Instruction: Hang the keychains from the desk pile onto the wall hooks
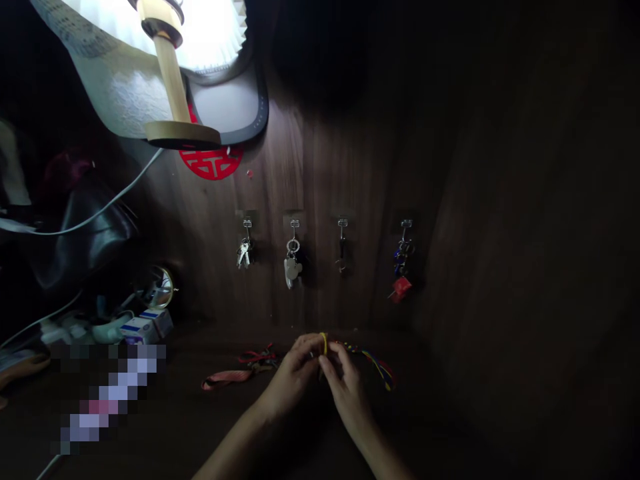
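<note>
My left hand (294, 368) and my right hand (345, 380) meet over the dark surface, both with fingers closed in a pinch. Between the fingertips stands a thin yellow cord loop (325, 343). A small shiny bit shows by the left thumb, too small to name. To the right trails a cord of yellow, blue and red strands (377, 368), lying on the surface; whether it joins the yellow loop is hidden by the fingers. Left of my left hand lies a salmon-red strap (227, 378), beside a red cord with metal pieces (259, 360).
Four-hook row aside, several hooks hold silver keys (244, 255), a key ring with pale tags (293, 268), a small dark item (342, 257) and keys with a red tag (400, 288). A lit lamp (173, 80), caps, small boxes (145, 327) and a round mirror (161, 288) are left.
</note>
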Demonstrator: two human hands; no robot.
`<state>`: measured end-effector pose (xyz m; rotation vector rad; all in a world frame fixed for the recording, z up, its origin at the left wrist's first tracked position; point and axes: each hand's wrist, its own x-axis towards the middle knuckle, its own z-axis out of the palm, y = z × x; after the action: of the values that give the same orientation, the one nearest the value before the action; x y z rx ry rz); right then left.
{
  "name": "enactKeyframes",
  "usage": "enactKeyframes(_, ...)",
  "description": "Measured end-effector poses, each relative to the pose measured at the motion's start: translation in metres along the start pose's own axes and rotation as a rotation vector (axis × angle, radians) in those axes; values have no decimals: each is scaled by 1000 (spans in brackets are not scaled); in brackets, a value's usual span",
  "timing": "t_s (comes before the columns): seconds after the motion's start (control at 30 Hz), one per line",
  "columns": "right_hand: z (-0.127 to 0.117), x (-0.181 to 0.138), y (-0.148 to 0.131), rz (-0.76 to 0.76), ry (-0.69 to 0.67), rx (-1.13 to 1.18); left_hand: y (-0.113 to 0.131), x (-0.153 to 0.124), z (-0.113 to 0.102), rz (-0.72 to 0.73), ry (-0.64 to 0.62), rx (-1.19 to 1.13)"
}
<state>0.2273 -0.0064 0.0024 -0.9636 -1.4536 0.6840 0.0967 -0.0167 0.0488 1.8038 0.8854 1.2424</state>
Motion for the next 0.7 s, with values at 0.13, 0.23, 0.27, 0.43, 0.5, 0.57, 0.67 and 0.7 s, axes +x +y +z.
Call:
enactKeyframes(0.13,0,1,0,56,11,151,-7,5,8,-14,58,77)
enactKeyframes(0.23,1,3,-1,110,37,233,-17,8,10,-50,141,66)
enactKeyframes(0.27,2,3,-1,131,42,260,-21,8,10,-64,167,47)
enactKeyframes(0.43,7,5,-5,247,-10,410,-41,0,7,-148,273,-110)
enactKeyframes(0.5,7,4,-7,288,-20,449,-46,-2,3,-162,325,-109)
enactKeyframes(0.57,4,5,-9,319,-11,481,-50,-3,-1,-165,398,-60)
enactKeyframes(0.67,-4,13,-18,325,34,516,-52,-4,-5,-157,419,56)
enactKeyframes(0.7,-7,19,-22,314,57,524,-53,-5,-6,-155,379,99)
